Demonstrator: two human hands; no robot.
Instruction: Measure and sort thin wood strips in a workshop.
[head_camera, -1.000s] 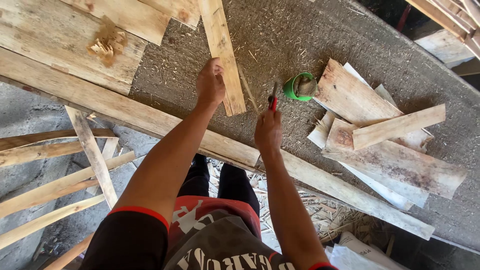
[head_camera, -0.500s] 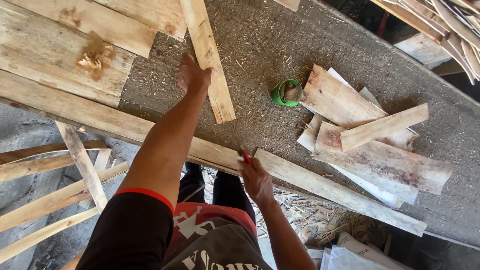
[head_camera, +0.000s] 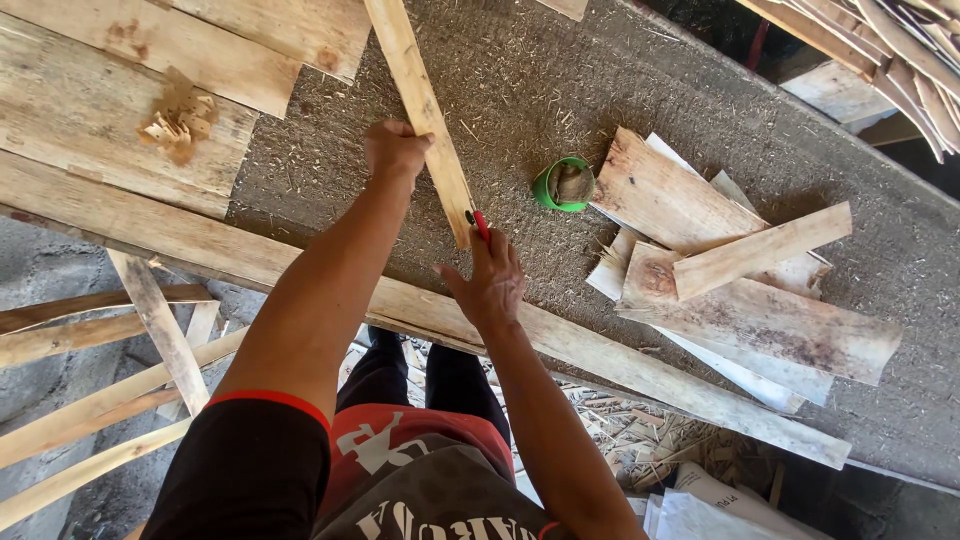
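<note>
Head view: the left hand (head_camera: 395, 150) is gripping a narrow slat (head_camera: 420, 110), fingers curled over its left edge. The slat is lying lengthwise on a chip-covered bench (head_camera: 560, 90), running from the top edge down toward the person. The right hand (head_camera: 490, 280) is resting at the slat's near end, fingers partly spread, thumb and forefinger pinching a red-handled tool (head_camera: 479, 224) whose tip is touching that end. A green cup (head_camera: 563, 184) is standing just right of the slat. Farther right, a pile of offcuts (head_camera: 730, 270) is lying. A long plank (head_camera: 250, 255) is running along the bench's near edge, under both forearms.
</note>
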